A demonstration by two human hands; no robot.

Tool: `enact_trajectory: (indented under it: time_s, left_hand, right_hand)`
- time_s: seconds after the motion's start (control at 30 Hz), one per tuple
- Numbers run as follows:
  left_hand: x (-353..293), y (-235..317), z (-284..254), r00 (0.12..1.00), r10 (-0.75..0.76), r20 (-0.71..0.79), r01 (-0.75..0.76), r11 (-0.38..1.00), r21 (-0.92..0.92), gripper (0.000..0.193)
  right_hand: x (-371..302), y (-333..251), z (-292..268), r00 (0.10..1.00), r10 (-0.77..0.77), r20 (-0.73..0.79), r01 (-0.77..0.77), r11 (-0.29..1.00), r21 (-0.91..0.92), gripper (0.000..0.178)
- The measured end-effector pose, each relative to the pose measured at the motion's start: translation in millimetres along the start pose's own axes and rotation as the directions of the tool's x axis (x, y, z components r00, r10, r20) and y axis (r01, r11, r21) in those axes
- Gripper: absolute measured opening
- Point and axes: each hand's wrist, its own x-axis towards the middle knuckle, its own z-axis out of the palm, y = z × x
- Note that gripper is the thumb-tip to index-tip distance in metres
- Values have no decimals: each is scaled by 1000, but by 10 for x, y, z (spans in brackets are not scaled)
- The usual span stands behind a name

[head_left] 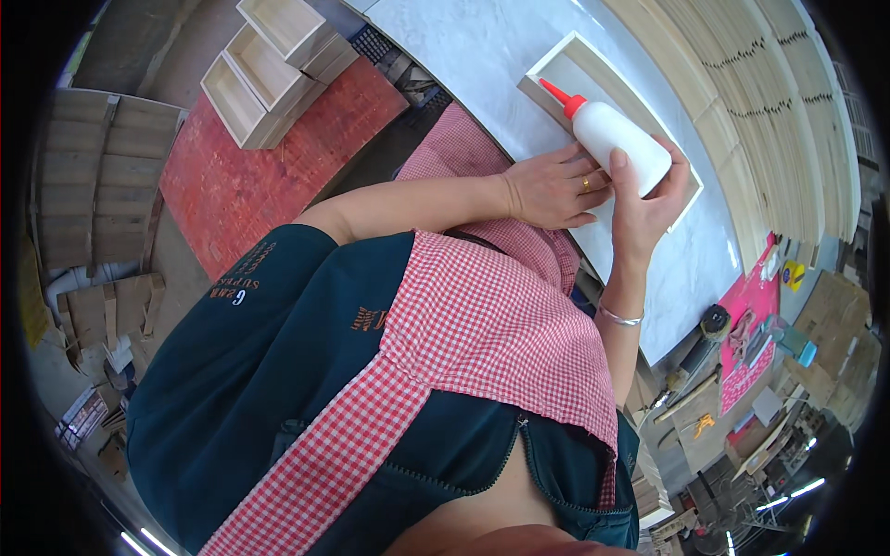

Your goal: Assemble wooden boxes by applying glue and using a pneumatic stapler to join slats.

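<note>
My right hand (pixel 644 199) is wrapped around a white squeeze bottle (pixel 616 139) with a red pointed nozzle, tilted so the nozzle aims to the far left. Beneath the bottle lies a shallow pale wooden tray (pixel 635 82), its far-left corner in plain sight and its near side partly covered by my hands. My left hand (pixel 559 188), with a gold ring, lies flat with its fingers stretched out beside the tray's near side. Its fingertips reach close to the bottle and my right hand; whether they touch the tray I cannot tell. Both rest over a pale marbled tabletop (pixel 473 56).
Long stacks of pale wooden strips (pixel 779 120) line the tabletop's far right side. To the left, several wooden boxes (pixel 269 88) are stacked on a worn red board (pixel 241 185). A pink sheet (pixel 742 306) and a clear container (pixel 788 338) lie at the right, beyond the table.
</note>
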Motion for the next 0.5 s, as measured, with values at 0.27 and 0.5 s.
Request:
enact_trajectory:
  time_s: [0.27, 0.5]
  left_hand:
    - [5, -18, 22, 999, 30, -22, -29, 999, 24, 40]
    - [11, -7, 21, 999, 39, -9, -39, 999, 2, 39]
  right_hand:
    - [101, -60, 68, 997, -21, 70, 20, 1000, 14, 57]
    - [173, 2, 84, 994, -91, 64, 93, 996, -18, 59]
